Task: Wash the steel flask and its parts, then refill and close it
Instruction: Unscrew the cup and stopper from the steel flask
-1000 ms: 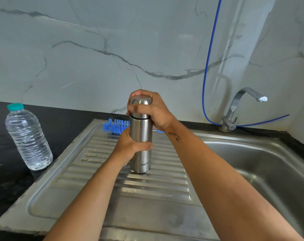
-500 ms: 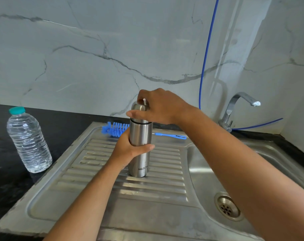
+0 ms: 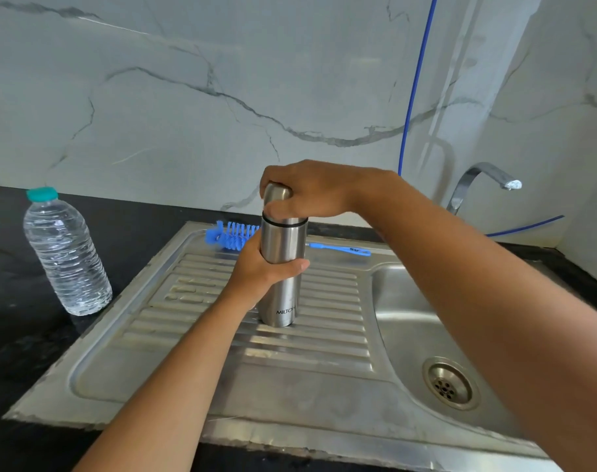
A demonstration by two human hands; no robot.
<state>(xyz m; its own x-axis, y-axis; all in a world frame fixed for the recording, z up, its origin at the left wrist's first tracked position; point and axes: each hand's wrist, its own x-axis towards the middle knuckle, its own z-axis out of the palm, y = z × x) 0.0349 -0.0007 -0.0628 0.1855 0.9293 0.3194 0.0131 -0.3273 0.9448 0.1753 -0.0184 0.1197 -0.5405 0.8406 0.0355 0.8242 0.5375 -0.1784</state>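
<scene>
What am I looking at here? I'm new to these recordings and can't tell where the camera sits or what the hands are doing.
There is no machine: a person works with bare hands, and the single picture comes from a camera worn on their head, looking forward and down. A steel flask stands upright on the ribbed draining board of a steel sink. The left hand grips the flask's body, while the right hand is curled over its cap, which sits on the flask. Behind the flask lies a blue bottle brush. A capped plastic water bottle stands on the dark counter at the left. The tap at the right shows no running water.
</scene>
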